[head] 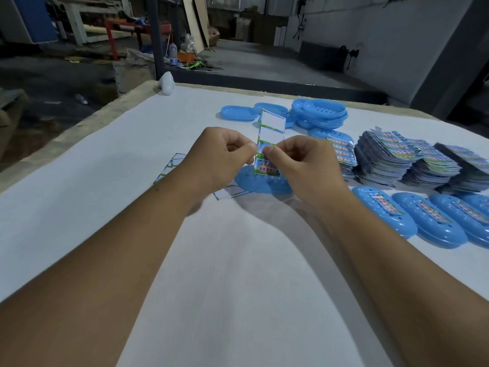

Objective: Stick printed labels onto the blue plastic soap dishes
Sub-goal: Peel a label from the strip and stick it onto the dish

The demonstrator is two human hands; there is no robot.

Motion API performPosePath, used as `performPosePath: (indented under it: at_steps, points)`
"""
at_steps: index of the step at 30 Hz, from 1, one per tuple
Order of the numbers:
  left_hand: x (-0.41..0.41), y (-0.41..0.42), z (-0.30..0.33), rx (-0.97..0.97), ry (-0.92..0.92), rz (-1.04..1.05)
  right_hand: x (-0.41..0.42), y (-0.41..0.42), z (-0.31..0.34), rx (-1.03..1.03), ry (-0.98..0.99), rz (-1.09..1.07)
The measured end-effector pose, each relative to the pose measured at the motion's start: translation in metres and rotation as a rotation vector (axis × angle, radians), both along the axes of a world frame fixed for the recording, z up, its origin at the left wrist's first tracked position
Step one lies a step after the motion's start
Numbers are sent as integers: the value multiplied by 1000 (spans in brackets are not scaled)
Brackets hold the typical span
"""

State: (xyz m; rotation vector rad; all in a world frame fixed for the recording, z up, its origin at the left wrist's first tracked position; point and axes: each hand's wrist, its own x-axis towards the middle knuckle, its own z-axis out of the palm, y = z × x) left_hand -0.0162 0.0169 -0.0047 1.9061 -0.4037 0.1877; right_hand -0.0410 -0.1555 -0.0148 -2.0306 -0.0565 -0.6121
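So we've got both hands up over the tabletop (238, 260), left hand (219, 157) and right hand (301, 162) each with a tight pinch grip on the label strip (268, 144), top two spots already bare. Blue dish (254, 182) sits right under it. Label stacks (391, 160) and labelled dishes (383, 215) off right.

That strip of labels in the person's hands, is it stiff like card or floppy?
Probably thin yet fairly springy: the label strip stands upright above the pinching left hand and right hand with only a slight curve. Likely very light, as fingertips alone hold it. Its peeled upper panels look glossy, so perhaps slippery.
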Motion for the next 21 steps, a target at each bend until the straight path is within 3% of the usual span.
performPosePath:
  at_steps: [9, 14, 21]
  points:
    - [-1, -2, 1, 26, -62, -15, -7, 5, 4, 71, 21, 72]
    - [2, 3, -2, 33, -14, 115, -8, 5, 10, 170, 93, 48]
    - [7, 15, 0, 200, -59, 336, -6, -3, 14, 384, 251, 59]
